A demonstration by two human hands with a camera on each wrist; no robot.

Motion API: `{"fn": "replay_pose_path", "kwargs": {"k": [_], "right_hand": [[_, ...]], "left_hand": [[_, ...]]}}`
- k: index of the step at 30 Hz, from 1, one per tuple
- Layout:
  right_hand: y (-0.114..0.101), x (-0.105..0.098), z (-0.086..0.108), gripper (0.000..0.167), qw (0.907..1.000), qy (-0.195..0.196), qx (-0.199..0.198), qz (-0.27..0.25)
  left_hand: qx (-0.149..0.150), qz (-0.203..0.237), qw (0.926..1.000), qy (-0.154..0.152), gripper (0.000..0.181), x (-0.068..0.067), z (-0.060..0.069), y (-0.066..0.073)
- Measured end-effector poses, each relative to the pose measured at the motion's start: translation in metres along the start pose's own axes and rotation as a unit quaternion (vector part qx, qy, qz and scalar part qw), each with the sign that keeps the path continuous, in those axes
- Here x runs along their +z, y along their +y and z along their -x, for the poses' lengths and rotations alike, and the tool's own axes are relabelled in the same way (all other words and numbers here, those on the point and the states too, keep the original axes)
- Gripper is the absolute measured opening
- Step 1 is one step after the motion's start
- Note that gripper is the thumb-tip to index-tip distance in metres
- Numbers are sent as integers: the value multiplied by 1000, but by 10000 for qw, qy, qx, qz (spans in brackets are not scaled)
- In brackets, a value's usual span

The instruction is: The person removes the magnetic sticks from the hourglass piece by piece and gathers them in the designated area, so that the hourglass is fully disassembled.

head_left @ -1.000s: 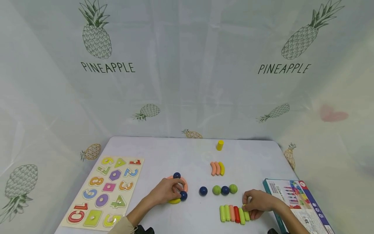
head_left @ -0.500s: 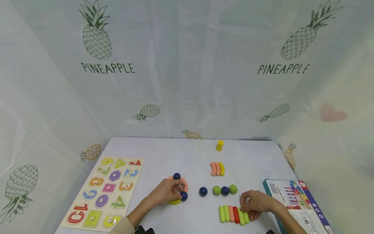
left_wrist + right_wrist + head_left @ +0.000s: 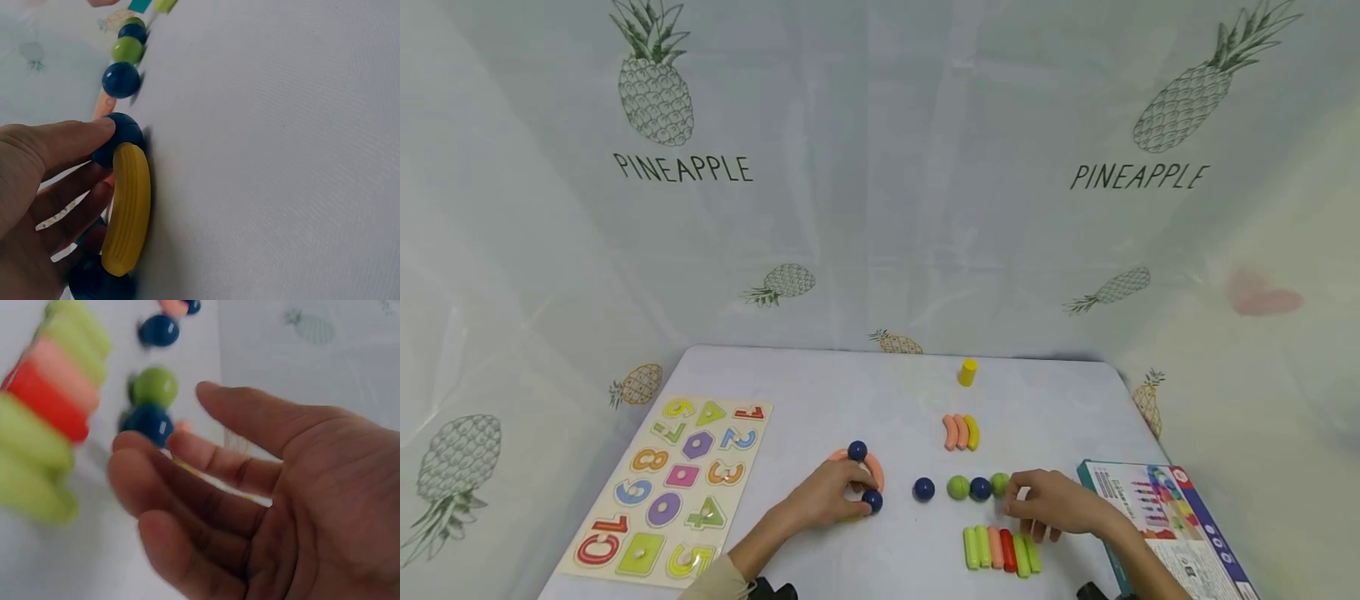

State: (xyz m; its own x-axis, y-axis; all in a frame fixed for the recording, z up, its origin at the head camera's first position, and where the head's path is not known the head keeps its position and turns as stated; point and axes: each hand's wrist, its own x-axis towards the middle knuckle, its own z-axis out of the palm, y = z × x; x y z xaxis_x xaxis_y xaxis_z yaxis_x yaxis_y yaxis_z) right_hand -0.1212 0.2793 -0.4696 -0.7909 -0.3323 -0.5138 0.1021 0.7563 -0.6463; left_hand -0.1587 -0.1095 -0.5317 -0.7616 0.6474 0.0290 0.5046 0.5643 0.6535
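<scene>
My left hand pinches a blue ball in a ring of pieces on the table. Pink curved pieces and another blue ball make up the ring's far side. Lying against the pinched ball in the left wrist view is a yellow curved piece, mostly hidden by the hand in the head view. My right hand holds nothing; its fingers are loosely bent and parted, beside a green ball. Below it lies a row of light green, pink and red sticks.
Left of the ring lies a number puzzle board. A loose blue ball sits in the middle, left of a short row of balls. Farther back are curved pieces and a yellow cylinder. A printed box lies right.
My right hand has left the green stick at the right end of the row and moved up toward the green ball. My left hand keeps its hold on the blue ball.
</scene>
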Motion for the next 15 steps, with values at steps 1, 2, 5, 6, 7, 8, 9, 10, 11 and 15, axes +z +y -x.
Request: {"fn": "replay_pose_path", "kwargs": {"k": [1,2,5,6,7,8,9,10,11,15], "right_hand": [[-5,1,-2,22,9997,-73,-211,-76],[-10,1,-5,22,9989,-135,-421,-138],[-24,5,-18,20,9948,-206,-976,-191],[-30,7,-22,19,9933,-170,-1134,-137],[-35,9,-28,19,9909,-112,-1338,-52],[-41,12,-33,18,9888,-29,-1493,54],[-48,15,-38,16,9866,66,-1620,171],[-55,18,-43,13,9832,171,-1791,296],[-62,23,-49,11,9795,284,-1948,429],[-89,45,-73,6,9648,555,-2463,743]], "left_hand": [[39,-33,10000,-10,28,-1,0,0],[73,-58,10000,-18,28,-1,1,0],[111,-182,9998,-5,28,-1,3,-2],[115,-229,9997,14,28,-1,4,-3],[131,-311,9994,25,28,-2,4,-4],[177,-392,9991,44,29,-2,5,-5],[195,-506,9985,65,29,-2,6,-5],[220,-604,9979,88,29,-3,6,-6],[234,-704,9972,113,29,-4,7,-6],[133,-981,9949,173,28,-8,10,-6]]}}
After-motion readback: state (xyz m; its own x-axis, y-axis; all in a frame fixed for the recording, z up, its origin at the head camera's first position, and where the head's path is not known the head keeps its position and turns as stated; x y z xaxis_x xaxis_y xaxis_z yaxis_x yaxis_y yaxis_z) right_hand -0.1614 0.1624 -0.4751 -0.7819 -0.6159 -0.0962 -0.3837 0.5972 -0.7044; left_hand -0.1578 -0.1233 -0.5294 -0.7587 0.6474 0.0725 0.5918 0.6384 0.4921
